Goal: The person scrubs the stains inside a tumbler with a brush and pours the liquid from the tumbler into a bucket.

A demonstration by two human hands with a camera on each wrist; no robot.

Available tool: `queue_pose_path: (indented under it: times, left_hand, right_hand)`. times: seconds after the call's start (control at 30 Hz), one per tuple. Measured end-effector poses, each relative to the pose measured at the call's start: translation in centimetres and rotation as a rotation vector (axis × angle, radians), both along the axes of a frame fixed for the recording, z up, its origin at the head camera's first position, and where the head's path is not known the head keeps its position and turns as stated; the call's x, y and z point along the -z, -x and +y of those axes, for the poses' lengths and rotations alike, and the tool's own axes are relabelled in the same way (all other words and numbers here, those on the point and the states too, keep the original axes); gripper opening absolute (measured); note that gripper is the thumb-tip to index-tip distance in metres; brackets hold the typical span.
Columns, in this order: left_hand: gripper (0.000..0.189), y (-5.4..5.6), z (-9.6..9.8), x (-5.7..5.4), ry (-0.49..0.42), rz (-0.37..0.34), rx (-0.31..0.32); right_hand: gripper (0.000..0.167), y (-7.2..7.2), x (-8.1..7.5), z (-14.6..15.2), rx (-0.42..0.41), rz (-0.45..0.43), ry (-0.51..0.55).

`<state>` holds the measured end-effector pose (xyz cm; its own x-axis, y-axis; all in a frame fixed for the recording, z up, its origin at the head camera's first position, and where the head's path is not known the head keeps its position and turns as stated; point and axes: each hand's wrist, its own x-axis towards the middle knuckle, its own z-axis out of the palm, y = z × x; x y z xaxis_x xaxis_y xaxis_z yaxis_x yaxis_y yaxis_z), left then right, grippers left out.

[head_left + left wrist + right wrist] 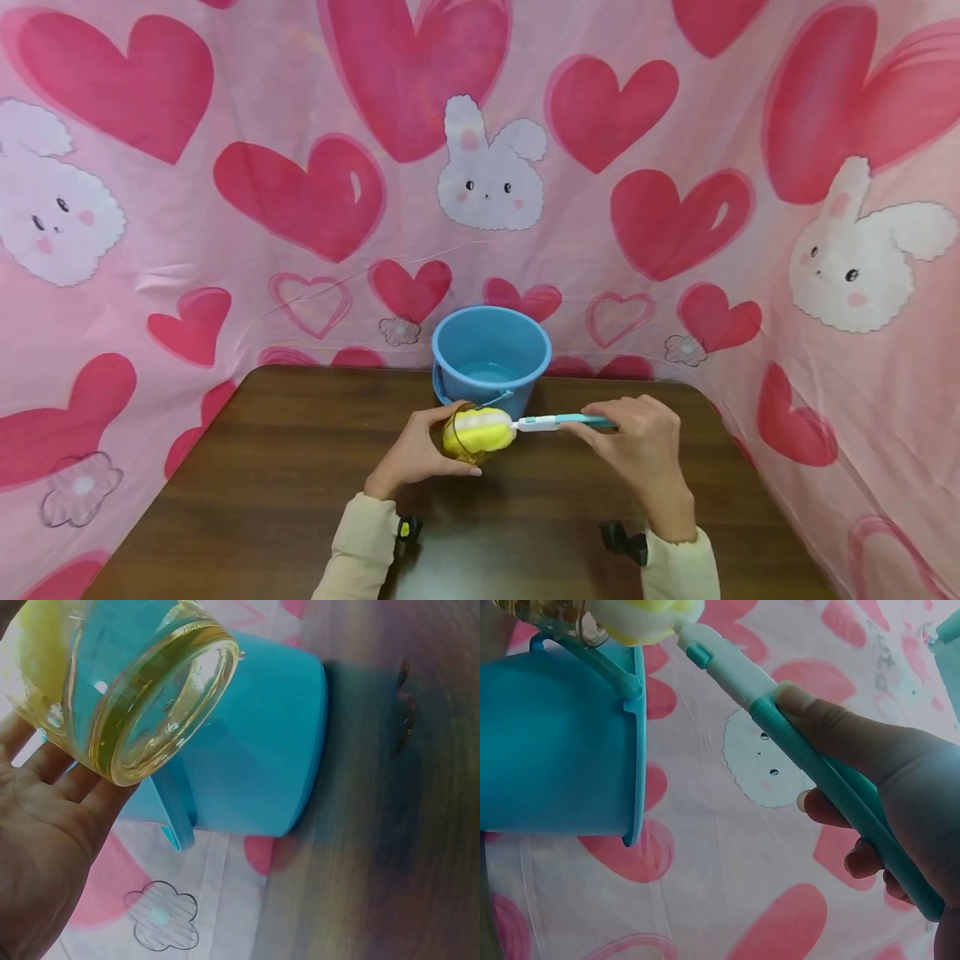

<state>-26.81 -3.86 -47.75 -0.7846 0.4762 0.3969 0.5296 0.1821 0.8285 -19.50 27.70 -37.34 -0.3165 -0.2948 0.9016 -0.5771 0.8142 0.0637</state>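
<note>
My left hand [416, 450] holds a clear amber glass cup [161, 712] tilted on its side, thumb and fingers round it. In my right hand [641, 437] I grip a cup brush by its teal and white handle [802, 750]. Its yellow and white sponge head [486, 429] is at the mouth of the cup, partly inside it. The thumb lies along the teal grip, with the fingers curled beneath. Both hands are held above the table, just in front of a blue bucket [259, 735].
The bucket stands at the back edge of the brown wooden table [300, 467], its handle hanging down at the front. Behind and along both sides hangs a pink cloth [585, 250] printed with hearts and rabbits. Dark wrist straps [622, 542] show near the sleeves.
</note>
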Motion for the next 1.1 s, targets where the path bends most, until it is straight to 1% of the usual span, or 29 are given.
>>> queue_pose_path:
  times: [0.17, 0.23, 0.37, 0.47, 0.57, 0.7, 0.8, 0.93, 1.1]
  left_hand:
    - [0.086, 0.0, -0.2, -0.3, 0.010, 0.032, -0.033]
    - [0.087, 0.0, -0.3, -0.3, 0.012, 0.042, -0.040]
    - [0.083, 0.1, -0.4, -0.3, 0.001, 0.060, -0.022]
    - [0.083, 0.2, -0.5, -0.4, -0.006, 0.079, -0.010]
    - [0.083, 0.3, -0.6, -0.3, -0.010, 0.083, -0.003]
    - [0.083, 0.4, -0.6, -0.3, -0.019, 0.049, 0.010]
    - [0.082, 0.3, -0.6, -0.2, -0.023, 0.013, 0.027]
    - [0.081, 0.2, -0.5, -0.1, -0.016, -0.016, 0.042]
    - [0.081, 0.1, -0.3, -0.1, -0.027, -0.039, 0.036]
  right_hand:
    - [0.069, -0.3, -0.3, 0.3, 0.065, -0.021, 0.020]
    - [0.069, -0.5, -0.5, 0.4, 0.088, -0.027, 0.004]
    - [0.067, -1.0, -0.8, 0.2, 0.101, -0.016, -0.054]
    - [0.067, -1.2, -1.1, -0.1, 0.081, -0.017, -0.085]
    - [0.066, -1.2, -1.2, -0.2, 0.039, -0.045, -0.089]
    - [0.062, -0.9, -1.1, -0.1, -0.026, -0.059, -0.052]
    - [0.061, -0.5, -0.8, 0.0, -0.058, -0.044, -0.012]
    - [0.061, -0.1, -0.4, 0.1, -0.072, -0.039, 0.019]
    - [0.062, 0.2, 0.1, 0.0, -0.067, -0.094, 0.046]
